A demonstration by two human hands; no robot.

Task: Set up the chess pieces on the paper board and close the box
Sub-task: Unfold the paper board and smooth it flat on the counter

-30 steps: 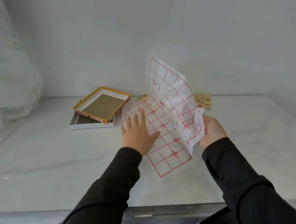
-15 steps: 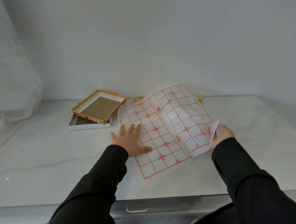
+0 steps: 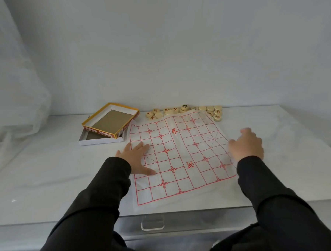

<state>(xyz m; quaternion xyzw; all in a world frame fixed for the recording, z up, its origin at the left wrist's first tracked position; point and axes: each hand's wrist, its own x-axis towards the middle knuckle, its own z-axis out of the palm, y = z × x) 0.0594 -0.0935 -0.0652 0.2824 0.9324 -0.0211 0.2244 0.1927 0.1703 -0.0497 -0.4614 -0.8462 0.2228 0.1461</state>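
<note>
Head view, far left first: what sits on the table?

An open box. The yellow-rimmed box lid lies upside down and tilted, propped across the white box base. Both are just beside the far-left corner of the paper board, and I cannot tell whether they touch it.

And the left hand?

The left hand lies palm down on the left edge of the board, nearer the person than the box. Its fingers are straight and slightly spread, with the thumb stretched toward the middle of the grid. They grip nothing and simply press flat on the sheet.

How does the board itself lie?

It is unfolded with the red grid facing up, spread on the table between the two hands and turned a little askew. Fold creases show, and the far edge looks wavy.

Where are the chess pieces?

They sit in a loose cluster along the wall, right against the board's far edge. One of them rests on top of others. Some show red or black characters, and some show a blank face.

Then the right hand?

The right hand is at the board's right edge with its back to the camera, and it is blurred. Its fingers look loosely bent. Whether they pinch the paper's edge, touch it or only hang above it, I cannot tell.
</note>
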